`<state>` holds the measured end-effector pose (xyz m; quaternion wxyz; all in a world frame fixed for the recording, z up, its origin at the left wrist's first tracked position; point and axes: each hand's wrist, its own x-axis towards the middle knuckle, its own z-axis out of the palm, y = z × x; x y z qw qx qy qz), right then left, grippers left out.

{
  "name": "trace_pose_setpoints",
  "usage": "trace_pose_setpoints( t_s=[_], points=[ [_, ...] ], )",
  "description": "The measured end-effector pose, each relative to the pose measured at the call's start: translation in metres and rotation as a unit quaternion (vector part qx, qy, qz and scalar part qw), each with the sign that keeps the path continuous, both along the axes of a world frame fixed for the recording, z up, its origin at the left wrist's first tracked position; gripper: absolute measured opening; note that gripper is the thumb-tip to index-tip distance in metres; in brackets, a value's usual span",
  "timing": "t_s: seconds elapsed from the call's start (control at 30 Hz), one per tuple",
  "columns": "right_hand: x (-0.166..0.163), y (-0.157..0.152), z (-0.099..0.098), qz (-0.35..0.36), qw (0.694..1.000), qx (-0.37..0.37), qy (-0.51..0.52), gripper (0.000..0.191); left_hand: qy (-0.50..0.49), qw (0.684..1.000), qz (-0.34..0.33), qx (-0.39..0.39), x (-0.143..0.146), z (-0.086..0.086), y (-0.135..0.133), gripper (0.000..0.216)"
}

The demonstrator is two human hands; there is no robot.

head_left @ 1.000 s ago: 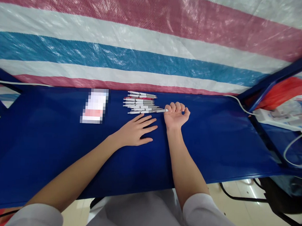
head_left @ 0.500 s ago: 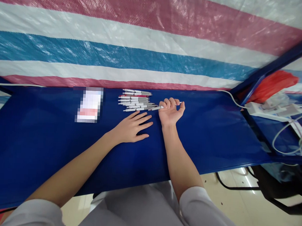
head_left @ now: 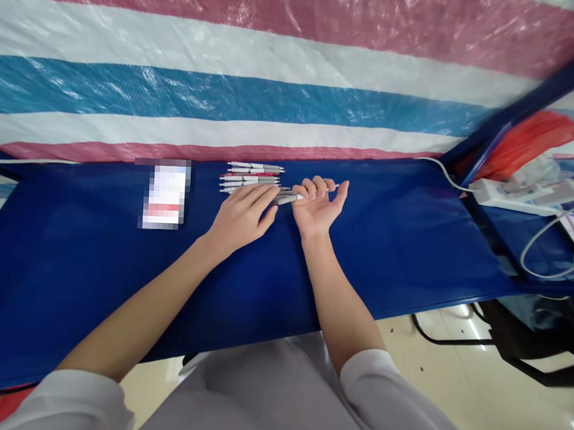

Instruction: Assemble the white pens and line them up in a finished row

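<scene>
Several white and grey pens [head_left: 250, 175] lie side by side in a row on the blue table [head_left: 400, 245], close to the striped tarpaulin. My left hand [head_left: 242, 214] is laid over the near end of that row, fingers stretched out and touching the nearest pens. My right hand [head_left: 318, 207] rests palm up just to the right, fingers curled loosely round one grey pen [head_left: 290, 198] whose tip points left toward the row.
A blurred white and pink card [head_left: 164, 194] lies on the table left of the pens. A white power strip [head_left: 516, 193] with cables and a red bag [head_left: 528, 143] sit at the right, beyond a blue frame bar. The red, white and blue tarpaulin [head_left: 226, 92] closes the far side.
My left hand has slid forward from the bare table onto the near pens. My right hand has loosened from a fist into a looser curl, still with the pen in it.
</scene>
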<state>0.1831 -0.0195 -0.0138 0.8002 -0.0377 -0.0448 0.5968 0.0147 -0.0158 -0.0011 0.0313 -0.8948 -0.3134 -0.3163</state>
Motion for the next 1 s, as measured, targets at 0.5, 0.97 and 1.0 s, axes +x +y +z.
trace_pose_setpoints(
  t_s=[0.5, 0.97, 1.0],
  points=[
    [0.021, -0.007, -0.009, -0.167, 0.804, -0.218, -0.527, 0.039, 0.051, 0.998, 0.03, 0.015, -0.006, 0.007, 0.002, 0.028],
    [0.016, -0.033, -0.001, -0.25, 0.288, 0.198, -0.903, 0.03, 0.064, 0.996, 0.002, 0.059, -0.021, 0.011, -0.012, 0.027],
    [0.018, -0.033, -0.001, -0.241, 0.284, 0.199, -0.907, 0.029, 0.068, 0.997, -0.001, 0.045, -0.021, 0.01, -0.013, 0.028]
  ],
)
